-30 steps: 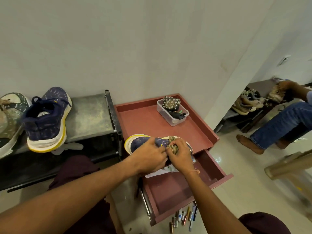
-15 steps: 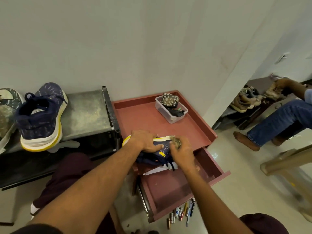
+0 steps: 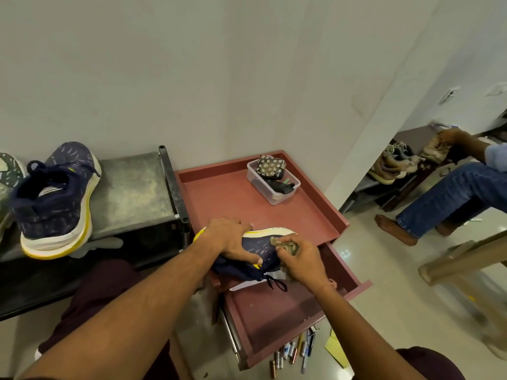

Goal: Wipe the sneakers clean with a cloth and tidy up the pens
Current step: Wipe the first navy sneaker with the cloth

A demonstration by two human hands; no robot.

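A navy sneaker [image 3: 259, 252] with a white and yellow sole lies on its side at the front edge of the red cabinet top [image 3: 225, 198]. My left hand [image 3: 231, 237] grips it over the sole and upper. My right hand [image 3: 300, 260] holds a crumpled olive cloth [image 3: 286, 245] against the shoe's upper. The matching navy sneaker [image 3: 55, 201] stands on the grey shoe rack [image 3: 131, 196] at the left. Several pens and markers [image 3: 295, 352] lie on the floor below the open drawer [image 3: 277, 311].
A clear plastic box [image 3: 270, 187] with a patterned pouch and a dark object sits at the cabinet's back right. Another sneaker [image 3: 6, 176] shows at the left edge. A seated person [image 3: 450, 196] handles shoes at the right. A yellow paper [image 3: 336, 349] lies on the floor.
The sneaker has been turned from upright onto its side, sole facing away. My left hand shifted over the sole; my right hand keeps the cloth on the upper.
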